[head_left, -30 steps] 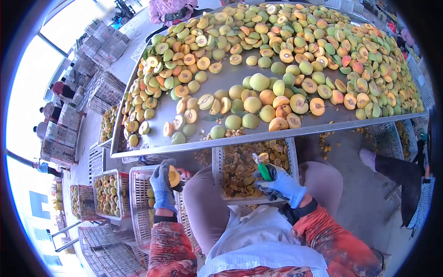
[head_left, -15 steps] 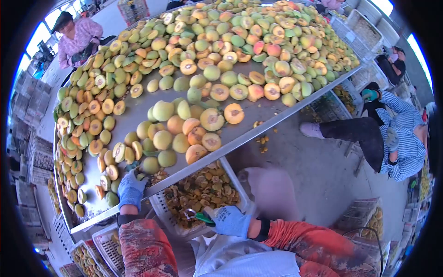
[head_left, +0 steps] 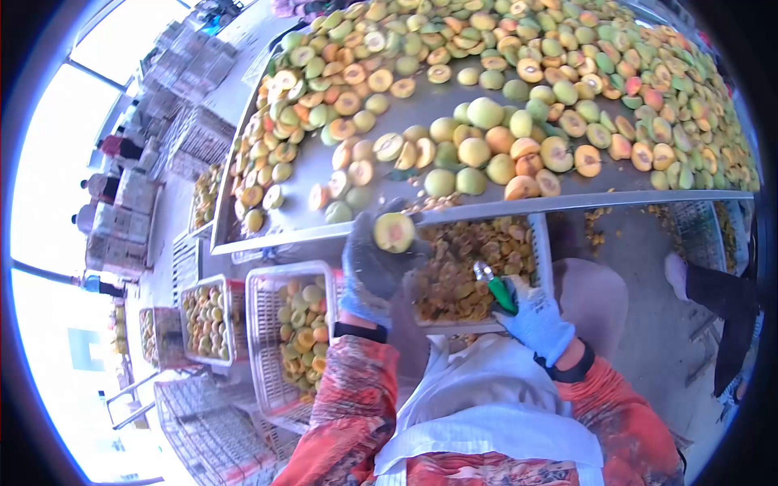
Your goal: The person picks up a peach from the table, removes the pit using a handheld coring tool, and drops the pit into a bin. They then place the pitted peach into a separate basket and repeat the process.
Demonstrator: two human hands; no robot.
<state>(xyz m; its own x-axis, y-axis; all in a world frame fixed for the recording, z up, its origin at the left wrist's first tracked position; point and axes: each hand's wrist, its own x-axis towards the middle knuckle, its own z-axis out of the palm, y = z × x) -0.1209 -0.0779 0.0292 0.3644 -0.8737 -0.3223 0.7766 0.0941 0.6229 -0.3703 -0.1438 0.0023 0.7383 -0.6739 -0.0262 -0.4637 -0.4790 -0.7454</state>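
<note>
I had the 2 hands apart, both loaded. Left hand in a blue knit glove with dark grey palm [head_left: 373, 271]: gripping a round yellow-fleshed fruit half with greenish skin [head_left: 394, 232], cut face showing to the head camera. It sat at the near edge of the big grey metal table [head_left: 429, 101], closer to the near left corner than the near right. Glove and rim overlapped in view, so I couldn't tell if they touched.

Right hand in a matching blue glove [head_left: 533, 321]: wrapped around a green-handled tool with a shiny metal end [head_left: 502, 296], just off the near edge, in view over the white plastic crate of brown-yellow scraps [head_left: 541, 251]. Metal end pointed toward the table edge, well apart from the fruit half. Couldn't tell whether a stone sat in the cut face.

My judgement on handling: good form meant cradling the skin side low, fingertips below the cut rim, face turned to the metal end. Soft flesh probably called for a firm but light squeeze. I'd have wanted the tool choked up short, its metal end clear of the left fingers, and both hands above the scrap crate.
</note>
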